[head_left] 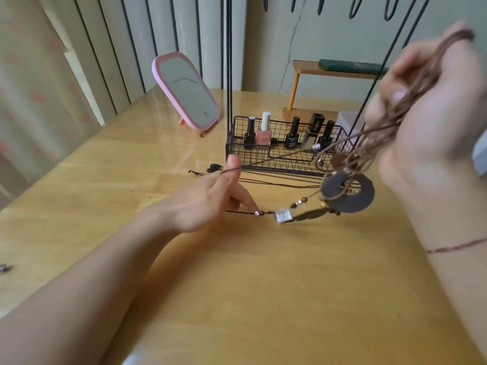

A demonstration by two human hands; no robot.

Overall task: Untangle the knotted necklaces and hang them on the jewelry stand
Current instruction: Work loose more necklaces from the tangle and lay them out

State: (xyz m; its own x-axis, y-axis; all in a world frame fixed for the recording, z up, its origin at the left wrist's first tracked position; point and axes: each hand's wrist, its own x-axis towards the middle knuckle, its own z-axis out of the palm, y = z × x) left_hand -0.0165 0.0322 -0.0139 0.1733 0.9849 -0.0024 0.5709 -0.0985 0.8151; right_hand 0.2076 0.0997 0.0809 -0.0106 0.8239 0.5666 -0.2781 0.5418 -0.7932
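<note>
My right hand point(432, 111) is raised at the right and grips a bundle of brown cords point(411, 101). From the bundle hangs a tangle with a dark ring pendant point(362, 196) just above the table. My left hand point(210, 196) is low over the table and pinches a thin dark cord point(263, 160) between thumb and forefinger. That cord runs up to the tangle. A square silver pendant point(283, 216) with small beads lies on the table beside my left fingers. The black wire jewelry stand point(287, 156) rises behind, its hooks point(354, 9) at the top edge.
Several nail polish bottles point(263, 133) stand in the stand's wire basket. A pink mirror point(185, 92) leans at the back left. A wooden rack point(296, 85) is behind the stand. Small dark bits point(214, 168) lie on the wooden table point(237, 285). Another small item point(4, 268) sits at the left edge.
</note>
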